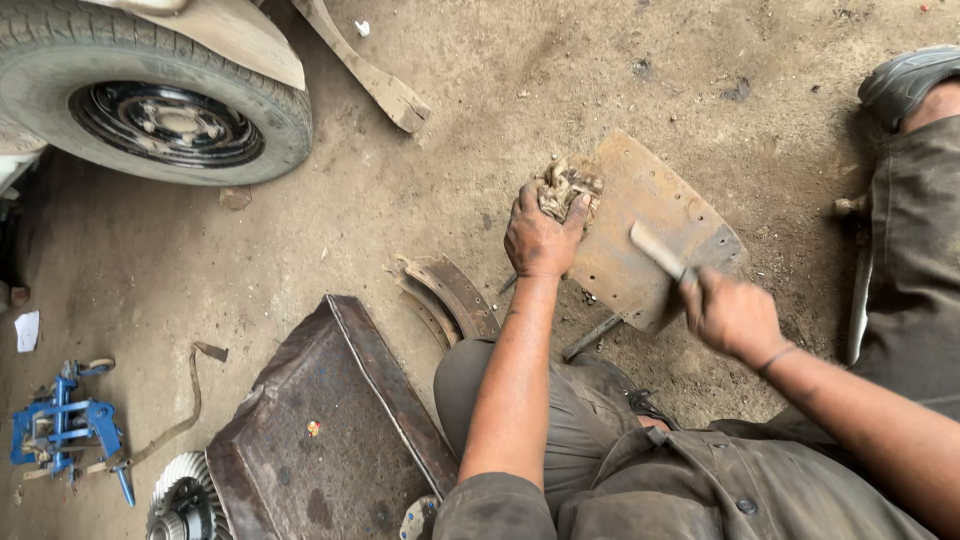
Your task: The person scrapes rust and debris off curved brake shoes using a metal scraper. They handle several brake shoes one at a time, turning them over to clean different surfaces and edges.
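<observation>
Work looks midway at frame centre: left hand (540, 238) clutches a rag (560, 190) on the curved plate (655, 235); right hand (730, 315) grips a scraper (660, 252); grime remains.

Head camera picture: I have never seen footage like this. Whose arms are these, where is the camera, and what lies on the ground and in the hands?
The camera sits on a person's head and looks down, so the two arms are the wearer's own, above their bent knees. The left hand presses a crumpled rag onto a curved, rusty metal plate on the dirt floor. The right hand grips a tool by its pale handle; its working end is blurred, so I cannot tell what kind it is. Nearby lie curved brake shoes, a dark metal tray, a toothed gear and a blue tool. A vehicle wheel stands top left. Another person's shoe shows top right.
</observation>
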